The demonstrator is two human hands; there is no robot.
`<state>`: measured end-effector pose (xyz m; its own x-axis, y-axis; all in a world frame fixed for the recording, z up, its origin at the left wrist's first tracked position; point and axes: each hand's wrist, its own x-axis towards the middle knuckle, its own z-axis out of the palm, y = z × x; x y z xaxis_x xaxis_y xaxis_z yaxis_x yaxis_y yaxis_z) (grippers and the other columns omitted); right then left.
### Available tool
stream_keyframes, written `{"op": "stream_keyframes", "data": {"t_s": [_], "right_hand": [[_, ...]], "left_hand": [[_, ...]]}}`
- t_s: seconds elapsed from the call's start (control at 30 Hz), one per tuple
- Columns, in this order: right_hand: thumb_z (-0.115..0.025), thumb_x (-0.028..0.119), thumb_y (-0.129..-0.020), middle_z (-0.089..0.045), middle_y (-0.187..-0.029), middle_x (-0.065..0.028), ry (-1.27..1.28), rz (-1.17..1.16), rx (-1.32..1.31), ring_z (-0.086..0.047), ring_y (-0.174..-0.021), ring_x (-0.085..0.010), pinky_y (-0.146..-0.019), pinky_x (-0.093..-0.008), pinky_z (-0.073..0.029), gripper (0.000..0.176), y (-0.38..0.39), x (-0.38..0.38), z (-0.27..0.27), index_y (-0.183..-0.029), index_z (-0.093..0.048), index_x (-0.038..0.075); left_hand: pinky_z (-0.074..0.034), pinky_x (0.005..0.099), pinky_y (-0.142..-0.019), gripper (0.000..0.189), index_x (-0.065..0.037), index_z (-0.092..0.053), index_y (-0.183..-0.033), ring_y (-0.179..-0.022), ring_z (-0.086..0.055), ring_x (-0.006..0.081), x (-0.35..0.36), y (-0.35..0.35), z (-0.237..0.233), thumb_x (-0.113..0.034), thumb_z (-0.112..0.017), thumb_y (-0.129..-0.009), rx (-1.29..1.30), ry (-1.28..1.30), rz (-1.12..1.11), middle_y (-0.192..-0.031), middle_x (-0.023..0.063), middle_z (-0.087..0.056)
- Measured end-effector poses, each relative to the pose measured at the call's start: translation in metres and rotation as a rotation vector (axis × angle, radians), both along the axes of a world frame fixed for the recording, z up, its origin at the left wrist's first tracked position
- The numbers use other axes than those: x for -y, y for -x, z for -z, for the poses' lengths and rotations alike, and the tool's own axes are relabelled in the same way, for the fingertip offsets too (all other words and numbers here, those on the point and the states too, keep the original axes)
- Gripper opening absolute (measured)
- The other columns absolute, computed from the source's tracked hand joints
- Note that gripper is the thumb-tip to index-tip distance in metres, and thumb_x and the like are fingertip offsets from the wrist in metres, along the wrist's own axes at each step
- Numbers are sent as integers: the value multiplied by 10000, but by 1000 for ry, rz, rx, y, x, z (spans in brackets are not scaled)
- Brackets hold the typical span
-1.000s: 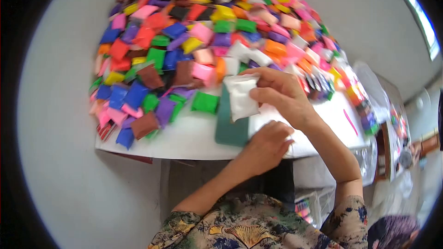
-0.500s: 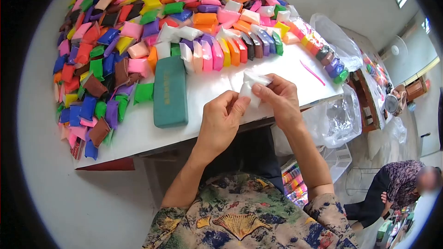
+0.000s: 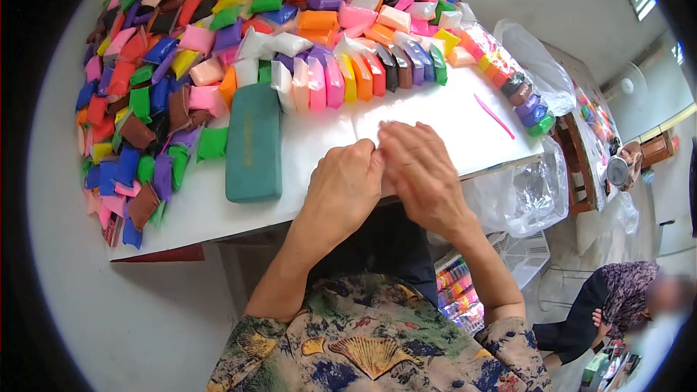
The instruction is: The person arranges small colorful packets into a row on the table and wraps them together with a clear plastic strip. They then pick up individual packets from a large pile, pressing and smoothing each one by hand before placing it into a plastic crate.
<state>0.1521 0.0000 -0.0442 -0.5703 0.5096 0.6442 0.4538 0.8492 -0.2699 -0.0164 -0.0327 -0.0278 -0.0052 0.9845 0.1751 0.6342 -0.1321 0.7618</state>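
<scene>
My left hand (image 3: 344, 183) is closed near the table's front edge, its thumb side against my right hand; whatever it holds is hidden. My right hand (image 3: 422, 174) lies over that meeting point with its fingers stretched and close together, slightly blurred. No white packet shows between the hands. Behind them stands a row of coloured packets, among them a yellow one (image 3: 349, 78) and a black one (image 3: 388, 68). To the left of my hands a green case (image 3: 254, 144) lies on the white table (image 3: 319, 131).
A large heap of coloured packets (image 3: 167, 51) covers the table's left and back. Bagged packets (image 3: 501, 76) and a pink stick (image 3: 494, 116) lie at the right. Clear plastic (image 3: 534, 192) hangs beside the table. Another person (image 3: 606, 297) sits at the lower right.
The white packet that was between my fingers no longer shows. My right hand has turned over, fingers extended, against my left hand. The view has shifted slightly.
</scene>
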Motion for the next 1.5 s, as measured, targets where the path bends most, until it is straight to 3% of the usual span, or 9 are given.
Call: {"op": "stream_keyframes", "data": {"t_s": [0.27,0.37,0.63,0.8,1.17,1.27,1.37,1.4,1.5], "right_hand": [[-618,150,-911,-434,-1489,-197,176,-83,130,-379,-1417,-367,-1172,-492,-294,561,-1,1,7,-1421,-452,-15],[-629,164,-896,-432,-1486,-206,146,-82,197,-380,-1414,-374,-1165,-493,-303,581,0,-1,6,-1417,-454,-23],[-660,178,-828,-472,-1436,-239,-12,54,234,-433,-1371,-393,-1142,-495,-334,627,15,6,17,-1376,-482,-70],[-610,145,-911,-473,-1452,-217,297,-154,77,-423,-1379,-381,-1148,-485,-326,566,-7,-4,-5,-1427,-444,-18],[-655,141,-886,-467,-1467,-191,101,-111,139,-418,-1389,-365,-1159,-480,-326,572,-7,4,9,-1407,-469,-3],[-732,161,-829,-514,-1410,-194,381,-221,-118,-458,-1345,-383,-1136,-463,-348,572,-18,1,6,-1337,-523,3],[-799,168,-754,-586,-1263,-175,179,16,-273,-546,-1191,-381,-1038,-452,-415,514,-23,9,12,-1194,-577,21],[-826,182,-704,-597,-1090,-128,35,112,-222,-573,-1007,-334,-949,-456,-423,407,-22,11,10,-1007,-586,55],[-823,184,-689,-578,-1005,-90,-111,111,-30,-561,-928,-292,-934,-461,-400,357,-20,14,16,-917,-573,71]], "left_hand": [[-468,376,-620,112,32,-612,-1004,-682,-602,289,26,7,7,-43,-592,-924,-13,-165,-145,-851,196,-616],[-502,442,-719,160,21,-603,-1035,-812,-625,380,32,11,7,-22,-612,-881,28,-124,-64,-941,177,-592],[-502,410,-651,181,-10,-630,-1015,-754,-629,327,25,10,14,-37,-671,-841,-34,-228,-50,-919,110,-567],[-493,399,-580,146,-56,-638,-969,-699,-633,292,23,5,25,-59,-690,-833,-153,-400,-83,-886,76,-558],[-490,410,-571,42,-53,-615,-870,-676,-631,309,25,5,29,-71,-651,-862,-162,-450,-106,-861,83,-561],[-491,417,-577,40,-49,-623,-865,-675,-631,314,27,5,27,-71,-655,-857,-148,-438,-82,-866,85,-567],[-479,388,-612,58,-23,-631,-874,-700,-612,317,29,2,24,-19,-675,-836,-104,-434,-103,-833,108,-590],[-480,388,-614,59,-23,-630,-874,-702,-613,316,30,1,24,-18,-674,-835,-103,-424,-103,-834,108,-589],[-481,388,-617,65,-23,-624,-878,-706,-617,314,33,1,25,-18,-671,-833,-108,-405,-98,-838,108,-586]]}}
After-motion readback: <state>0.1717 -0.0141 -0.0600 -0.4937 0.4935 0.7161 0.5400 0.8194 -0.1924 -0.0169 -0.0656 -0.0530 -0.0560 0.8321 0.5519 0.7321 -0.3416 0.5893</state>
